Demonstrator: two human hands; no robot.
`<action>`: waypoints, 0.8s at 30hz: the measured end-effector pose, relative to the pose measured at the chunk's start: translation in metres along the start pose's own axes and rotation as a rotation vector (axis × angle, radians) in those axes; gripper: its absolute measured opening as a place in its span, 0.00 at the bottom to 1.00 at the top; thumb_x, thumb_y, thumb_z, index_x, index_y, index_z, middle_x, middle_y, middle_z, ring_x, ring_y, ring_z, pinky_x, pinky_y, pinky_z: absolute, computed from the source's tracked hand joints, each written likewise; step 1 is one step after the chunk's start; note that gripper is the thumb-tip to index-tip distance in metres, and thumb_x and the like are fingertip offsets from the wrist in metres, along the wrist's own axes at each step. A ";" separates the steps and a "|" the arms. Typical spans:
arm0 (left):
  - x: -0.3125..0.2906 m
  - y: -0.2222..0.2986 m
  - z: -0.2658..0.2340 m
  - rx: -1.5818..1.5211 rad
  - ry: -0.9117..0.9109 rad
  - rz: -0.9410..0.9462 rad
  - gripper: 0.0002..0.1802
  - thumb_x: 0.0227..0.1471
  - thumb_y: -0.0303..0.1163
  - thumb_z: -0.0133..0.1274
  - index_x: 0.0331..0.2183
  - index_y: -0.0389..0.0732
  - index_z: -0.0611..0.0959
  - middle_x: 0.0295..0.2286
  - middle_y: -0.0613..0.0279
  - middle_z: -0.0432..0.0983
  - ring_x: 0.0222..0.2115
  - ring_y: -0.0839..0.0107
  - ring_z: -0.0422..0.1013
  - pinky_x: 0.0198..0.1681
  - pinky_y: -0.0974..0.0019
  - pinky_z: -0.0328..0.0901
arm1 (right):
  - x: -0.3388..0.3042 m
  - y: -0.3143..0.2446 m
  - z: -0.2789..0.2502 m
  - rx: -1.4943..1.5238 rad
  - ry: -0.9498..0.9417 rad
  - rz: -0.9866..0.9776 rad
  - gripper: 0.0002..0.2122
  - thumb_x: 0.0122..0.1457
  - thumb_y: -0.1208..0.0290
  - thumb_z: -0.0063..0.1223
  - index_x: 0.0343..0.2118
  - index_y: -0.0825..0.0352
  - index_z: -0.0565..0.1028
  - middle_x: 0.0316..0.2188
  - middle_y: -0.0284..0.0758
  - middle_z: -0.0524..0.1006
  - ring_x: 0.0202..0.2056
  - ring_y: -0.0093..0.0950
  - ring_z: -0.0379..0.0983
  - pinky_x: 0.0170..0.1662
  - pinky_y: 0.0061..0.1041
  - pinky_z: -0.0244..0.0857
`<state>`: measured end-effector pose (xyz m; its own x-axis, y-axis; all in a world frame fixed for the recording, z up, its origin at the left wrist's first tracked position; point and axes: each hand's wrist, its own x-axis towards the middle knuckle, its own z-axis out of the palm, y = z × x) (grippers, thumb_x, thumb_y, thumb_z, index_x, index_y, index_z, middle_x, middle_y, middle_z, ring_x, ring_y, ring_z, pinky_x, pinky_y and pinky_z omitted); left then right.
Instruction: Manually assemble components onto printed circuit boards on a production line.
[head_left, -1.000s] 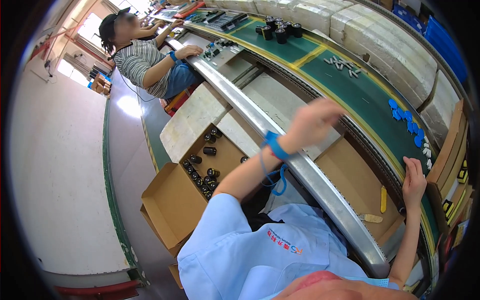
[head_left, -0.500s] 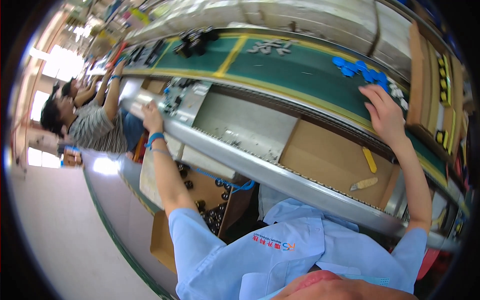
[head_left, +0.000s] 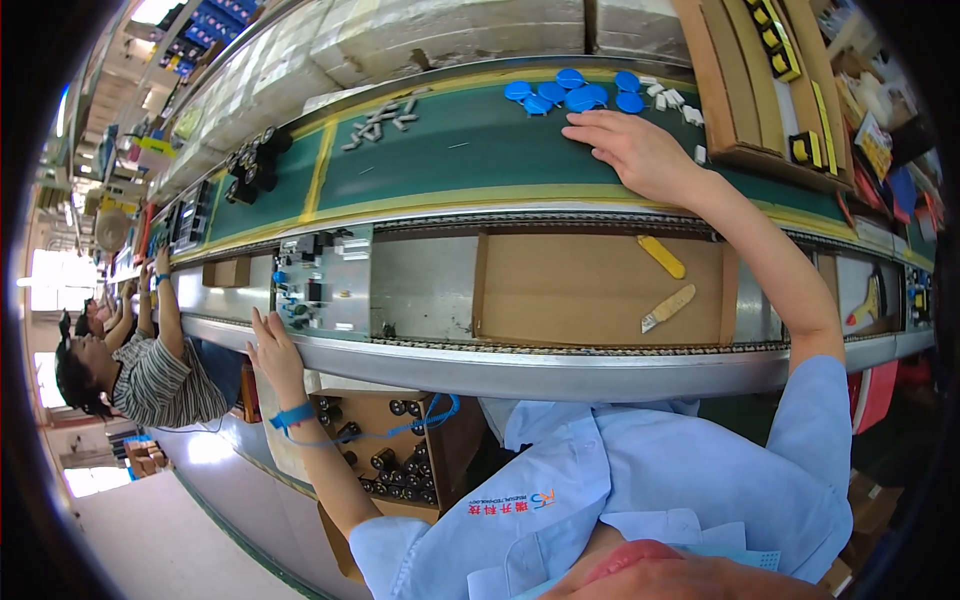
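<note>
My right hand (head_left: 640, 155) reaches over the green work surface (head_left: 450, 170), its fingers stretched out beside a cluster of blue disc-shaped parts (head_left: 585, 97). Nothing shows in its grasp, though the underside of the fingers is hidden. Small white blocks (head_left: 668, 98) lie just right of the discs. My left hand (head_left: 277, 355), wearing a blue wrist strap (head_left: 292, 416), rests with fingers apart on the metal rail (head_left: 450, 370). Its fingertips are close to the left edge of a circuit board (head_left: 325, 285) populated with components; whether they touch it I cannot tell.
A cardboard tray (head_left: 570, 290) between the rails holds a yellow utility knife (head_left: 662, 257) and a tan one (head_left: 668, 308). Grey parts (head_left: 375, 125) and black cylinders (head_left: 255, 165) lie farther left. A box of black cylinders (head_left: 400, 465) stands below. Another person (head_left: 170, 375) works at far left.
The view has swung right, so the bench appears more level. My right hand remains by the blue discs. My left hand's fingers, earlier curled at the rail, are now spread near the circuit board.
</note>
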<state>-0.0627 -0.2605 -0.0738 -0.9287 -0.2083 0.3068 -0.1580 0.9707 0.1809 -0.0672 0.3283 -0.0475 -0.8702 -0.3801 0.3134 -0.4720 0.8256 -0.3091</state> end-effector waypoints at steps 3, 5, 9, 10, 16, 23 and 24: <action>-0.039 0.043 -0.012 0.097 0.049 0.179 0.32 0.66 0.48 0.38 0.61 0.36 0.62 0.35 0.57 0.81 0.46 0.60 0.74 0.65 0.49 0.41 | -0.010 0.006 -0.018 -0.282 0.118 -0.079 0.19 0.55 0.80 0.46 0.51 0.63 0.74 0.53 0.38 0.74 0.55 0.37 0.68 0.57 0.35 0.63; -0.061 0.076 -0.024 0.150 0.115 0.307 0.31 0.65 0.46 0.41 0.61 0.35 0.63 0.32 0.59 0.82 0.43 0.63 0.75 0.66 0.50 0.39 | -0.012 0.018 -0.032 -0.628 0.275 -0.026 0.15 0.55 0.77 0.47 0.47 0.67 0.75 0.46 0.40 0.76 0.47 0.35 0.74 0.49 0.35 0.66; -0.086 0.145 -0.044 0.066 -0.043 0.441 0.34 0.62 0.43 0.48 0.60 0.31 0.62 0.31 0.58 0.82 0.40 0.65 0.75 0.66 0.48 0.39 | -0.009 0.033 -0.021 -0.806 0.034 0.334 0.13 0.56 0.75 0.48 0.44 0.71 0.75 0.40 0.42 0.77 0.42 0.36 0.75 0.42 0.34 0.72; -0.093 0.159 -0.051 0.041 -0.106 0.487 0.35 0.61 0.44 0.50 0.60 0.30 0.62 0.31 0.57 0.82 0.41 0.64 0.75 0.66 0.48 0.39 | -0.006 0.032 -0.018 -0.783 -0.017 0.381 0.13 0.56 0.74 0.49 0.43 0.72 0.75 0.38 0.41 0.77 0.40 0.36 0.75 0.38 0.34 0.73; -0.121 0.222 -0.068 -0.045 -0.258 0.697 0.38 0.56 0.45 0.54 0.57 0.26 0.64 0.30 0.54 0.81 0.42 0.60 0.75 0.66 0.45 0.42 | -0.018 0.026 -0.022 -0.669 0.074 0.159 0.09 0.52 0.77 0.51 0.37 0.65 0.76 0.31 0.37 0.75 0.36 0.35 0.75 0.34 0.35 0.72; -0.023 0.308 -0.053 -0.122 0.119 0.896 0.13 0.54 0.39 0.55 0.38 0.43 0.82 0.27 0.60 0.80 0.37 0.60 0.75 0.60 0.47 0.52 | -0.046 0.017 -0.030 -0.545 0.114 0.057 0.17 0.49 0.84 0.51 0.43 0.63 0.77 0.36 0.34 0.73 0.40 0.32 0.71 0.40 0.31 0.67; -0.005 0.320 -0.042 -0.178 0.058 0.908 0.09 0.54 0.38 0.55 0.34 0.44 0.82 0.27 0.59 0.80 0.35 0.59 0.75 0.58 0.48 0.55 | -0.045 0.012 -0.028 -0.541 0.139 0.053 0.16 0.49 0.83 0.50 0.42 0.64 0.77 0.36 0.34 0.73 0.40 0.32 0.71 0.41 0.31 0.67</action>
<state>-0.0943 0.0465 0.0222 -0.6524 0.6124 0.4464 0.6800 0.7331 -0.0120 -0.0300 0.3670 -0.0402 -0.8470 -0.3036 0.4364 -0.2562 0.9524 0.1654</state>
